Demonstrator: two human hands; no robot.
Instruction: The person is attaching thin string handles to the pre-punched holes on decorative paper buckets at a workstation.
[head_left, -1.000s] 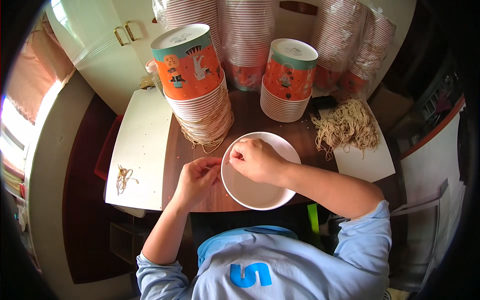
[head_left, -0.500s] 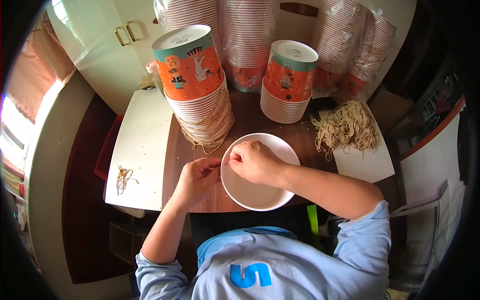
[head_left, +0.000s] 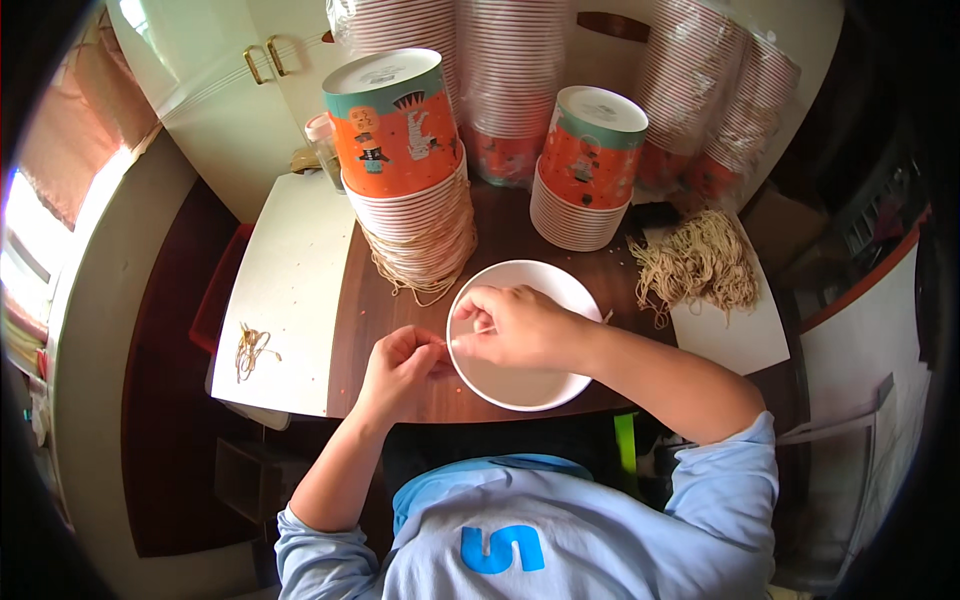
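A paper bucket (head_left: 510, 385) stands mouth up at the table's front edge, its white inside facing me. My right hand (head_left: 525, 325) reaches across its rim, fingers bent into a pinch by the left inner wall; a thin pale strand of cord (head_left: 484, 328) shows at the fingers. Against the outer left side, my left hand (head_left: 405, 368) is closed, thumb and fingertips pressed together at the wall; whatever they pinch is too small to make out. A short cord end (head_left: 607, 315) pokes out at the bucket's right side.
Behind stand two upturned bucket stacks, the left one (head_left: 395, 140) ringed with cords and a smaller right one (head_left: 590, 165). Plastic-wrapped stacks (head_left: 515, 70) rise at the back. Tangled cords (head_left: 700, 265) lie at right, a few loose cords (head_left: 252, 352) on the left white board.
My right hand has opened its grip slightly and turned inside the bucket, its thumb now lower along the left wall. My left hand remains pinched at the outer side. The view has shifted slightly.
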